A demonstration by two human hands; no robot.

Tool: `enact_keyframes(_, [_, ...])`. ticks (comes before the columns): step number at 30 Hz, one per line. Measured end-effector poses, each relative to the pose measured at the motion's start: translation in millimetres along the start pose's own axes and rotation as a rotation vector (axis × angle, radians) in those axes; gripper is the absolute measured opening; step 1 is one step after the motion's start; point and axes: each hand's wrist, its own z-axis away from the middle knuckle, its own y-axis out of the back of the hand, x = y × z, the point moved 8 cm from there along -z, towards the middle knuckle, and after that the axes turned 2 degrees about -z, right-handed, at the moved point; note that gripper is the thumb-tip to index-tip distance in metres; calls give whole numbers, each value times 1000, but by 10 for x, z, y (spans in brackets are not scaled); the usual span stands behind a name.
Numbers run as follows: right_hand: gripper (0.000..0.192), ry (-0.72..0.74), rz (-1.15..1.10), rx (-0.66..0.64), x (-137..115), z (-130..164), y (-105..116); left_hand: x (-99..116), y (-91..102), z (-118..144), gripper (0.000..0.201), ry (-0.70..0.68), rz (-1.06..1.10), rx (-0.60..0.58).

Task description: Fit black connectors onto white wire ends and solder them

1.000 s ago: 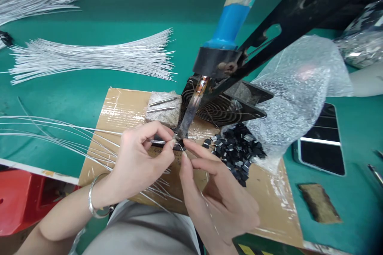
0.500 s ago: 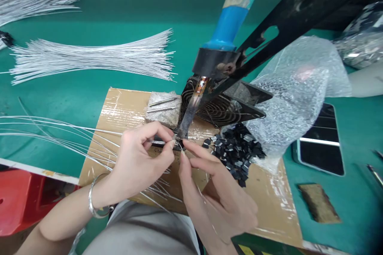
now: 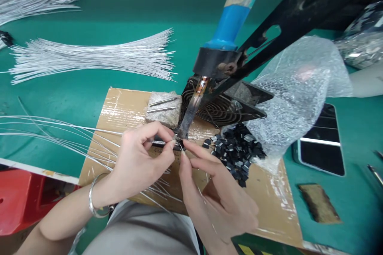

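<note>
Thumb and forefinger of my left hand [image 3: 143, 163] pinch the end of a white wire [image 3: 104, 131] just under the tip of a soldering iron [image 3: 226, 28]. The iron has a blue handle and is clamped in a black metal arm [image 3: 287, 20], pointing down. My right hand [image 3: 218, 191] is closed in a pinch on a thin solder wire [image 3: 181, 147], whose tail runs down across the palm. Both sets of fingertips nearly meet at the iron's tip. The small joint between them is mostly hidden. Right of them lies a pile of small black pieces [image 3: 236, 151].
Cardboard [image 3: 269, 215] lies under the hands. Behind the iron stand a black fan [image 3: 221, 111] and a wrapped block [image 3: 164, 117] with two metal rods. A white wire bundle [image 3: 89, 57] lies at back left. Rightward are a bubble-wrap bag [image 3: 293, 83], a phone [image 3: 323, 127] and a brown sponge [image 3: 319, 203].
Hardly anything differs. The iron and its arm sit a few pixels to the right in the picture, while both hands keep their pinch at the tip.
</note>
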Motion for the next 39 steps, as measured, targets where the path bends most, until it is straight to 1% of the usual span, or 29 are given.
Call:
enact_keyframes(11, [17, 24, -10, 20, -5, 0, -4, -1, -8, 5, 11, 1, 13, -6])
enact_keyframes(18, [19, 7, 13, 27, 5, 17, -1, 12, -4, 6, 11, -10, -2, -6])
enact_keyframes(25, [21, 12, -1, 11, -5, -16, 1, 27, 6, 9, 12, -21, -6, 1])
enact_keyframes(29, [21, -5, 4, -6, 18, 6, -5, -5, -6, -6, 11, -2, -21, -6])
enact_keyframes(33, [22, -58, 1, -26, 72, 67, -24, -59, -16, -2, 10, 35, -31, -24])
enact_keyframes(36, [19, -98, -55, -43, 126, 99, -33, -102, -20, 20, 10, 53, -40, -51])
enact_keyframes(37, [17, -143, -81, -15, 180, 107, -3, -118, -20, 30, 10, 55, -48, -65])
enact_keyframes(39, [11, -310, -134, 96, 376, 144, 119, -151, -10, 51, 10, 48, -87, -95])
